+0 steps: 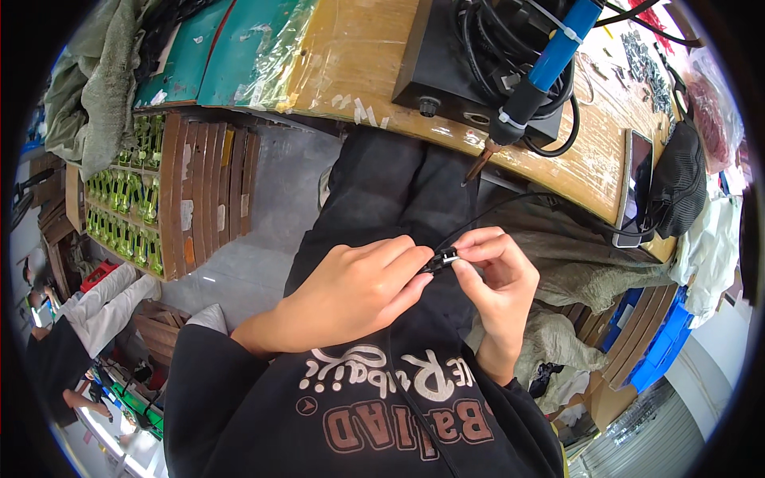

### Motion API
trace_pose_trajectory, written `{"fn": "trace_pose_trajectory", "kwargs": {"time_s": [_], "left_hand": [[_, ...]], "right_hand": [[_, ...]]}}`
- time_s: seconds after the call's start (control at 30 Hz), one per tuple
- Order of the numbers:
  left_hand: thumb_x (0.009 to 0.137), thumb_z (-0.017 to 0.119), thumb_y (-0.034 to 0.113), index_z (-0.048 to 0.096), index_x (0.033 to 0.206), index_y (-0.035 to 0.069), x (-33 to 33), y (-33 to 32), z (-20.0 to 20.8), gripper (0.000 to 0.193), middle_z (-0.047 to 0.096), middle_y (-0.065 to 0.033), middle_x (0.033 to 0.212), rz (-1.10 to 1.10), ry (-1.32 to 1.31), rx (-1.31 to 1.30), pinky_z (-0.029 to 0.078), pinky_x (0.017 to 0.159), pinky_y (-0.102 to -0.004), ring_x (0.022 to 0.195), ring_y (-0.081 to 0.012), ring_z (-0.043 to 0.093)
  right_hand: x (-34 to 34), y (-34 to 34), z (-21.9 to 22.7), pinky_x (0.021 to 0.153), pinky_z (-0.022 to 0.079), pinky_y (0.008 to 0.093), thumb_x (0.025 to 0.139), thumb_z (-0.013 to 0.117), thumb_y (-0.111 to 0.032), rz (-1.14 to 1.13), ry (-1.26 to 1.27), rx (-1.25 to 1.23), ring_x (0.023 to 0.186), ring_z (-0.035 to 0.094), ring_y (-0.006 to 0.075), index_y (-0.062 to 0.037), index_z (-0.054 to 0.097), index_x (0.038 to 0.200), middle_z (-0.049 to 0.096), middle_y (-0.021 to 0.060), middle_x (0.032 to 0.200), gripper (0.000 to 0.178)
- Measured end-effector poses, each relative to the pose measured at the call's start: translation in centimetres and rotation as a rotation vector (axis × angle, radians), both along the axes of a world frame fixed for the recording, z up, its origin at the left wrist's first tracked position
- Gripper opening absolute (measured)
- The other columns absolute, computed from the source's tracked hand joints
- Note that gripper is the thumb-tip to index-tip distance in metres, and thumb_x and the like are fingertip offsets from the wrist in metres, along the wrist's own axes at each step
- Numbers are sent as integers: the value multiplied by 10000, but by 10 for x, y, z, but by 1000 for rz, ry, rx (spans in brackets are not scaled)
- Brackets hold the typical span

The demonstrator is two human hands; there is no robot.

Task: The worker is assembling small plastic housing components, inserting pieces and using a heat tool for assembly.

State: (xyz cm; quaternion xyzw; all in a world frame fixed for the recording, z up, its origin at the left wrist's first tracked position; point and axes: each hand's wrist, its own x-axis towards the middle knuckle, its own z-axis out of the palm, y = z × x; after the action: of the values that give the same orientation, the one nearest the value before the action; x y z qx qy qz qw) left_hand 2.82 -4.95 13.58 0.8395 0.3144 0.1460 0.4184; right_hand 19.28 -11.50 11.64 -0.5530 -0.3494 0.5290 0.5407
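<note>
Over my lap, a small black part with a light metallic bit is pinched between my two hands. My left hand has its fingers closed around the part's left end, hiding some of it. On the other end, my right hand grips with thumb and index finger, the other fingers curled. A thin black cable runs from near the part up to the right, towards the bench. The part's exact kind is too small to make out.
Ahead is a wooden bench bearing a black box and a blue-handled soldering iron, its tip pointing towards my lap. A phone lies at the right edge. Stacked trays of green-yellow parts stand left; another person is further left.
</note>
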Motion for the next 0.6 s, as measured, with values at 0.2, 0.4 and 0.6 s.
{"fn": "trace_pose_trajectory", "kwargs": {"time_s": [0.2, 0.4, 0.6], "left_hand": [[727, 590, 126, 526, 867, 6, -1, 2, -4, 195, 519, -66, 732, -153, 120, 80, 423, 468, -296, 610, -206, 548], [742, 575, 147, 526, 862, 7, 0, 0, -10, 191, 511, -65, 726, -205, 176, 71, 426, 481, -310, 623, -207, 552], [744, 572, 144, 527, 857, 2, -2, -5, -25, 187, 517, -72, 733, -205, 148, -8, 430, 489, -319, 624, -226, 551]], "right_hand": [[0, -10, -8, 685, 477, 233, 665, 583, 105, 5, -137, -63, 758, 565, 133, 37, 539, 752, 561, 103, 827, 119], [-4, -17, -14, 666, 484, 228, 664, 589, 93, 6, -245, -69, 740, 579, 126, 27, 539, 745, 572, 86, 801, 116], [-4, -23, -26, 675, 483, 227, 674, 585, 91, 10, -181, -126, 743, 576, 122, 34, 536, 748, 573, 85, 806, 106]]}}
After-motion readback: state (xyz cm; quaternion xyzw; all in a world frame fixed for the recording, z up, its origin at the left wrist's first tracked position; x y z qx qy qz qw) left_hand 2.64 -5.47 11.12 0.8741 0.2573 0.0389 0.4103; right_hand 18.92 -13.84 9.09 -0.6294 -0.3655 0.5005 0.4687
